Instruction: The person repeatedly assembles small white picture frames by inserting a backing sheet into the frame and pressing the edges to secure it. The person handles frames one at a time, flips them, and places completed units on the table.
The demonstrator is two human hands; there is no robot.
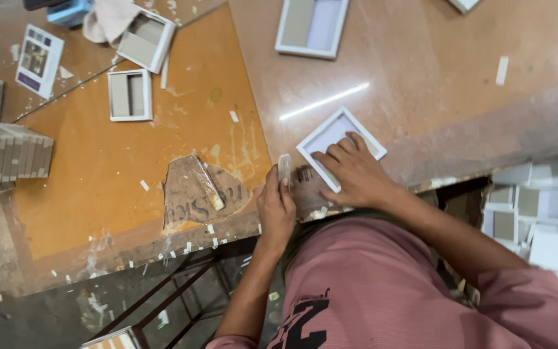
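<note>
Hands at bench edge: I see right hand (pixel 351 169) pressing flat, fingers open, on shallow white square cardboard tray (pixel 340 147); left hand (pixel 276 205) pinches small pale strip (pixel 284 168).

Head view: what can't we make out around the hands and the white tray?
- White tray: near corner hidden under the right hand.
- Small pale strip in the left hand: motion-blurred, kind unclear.
- Stack of white trays: cut off by the right edge.
- Grey card stacks: cut off at the left edge.
</note>
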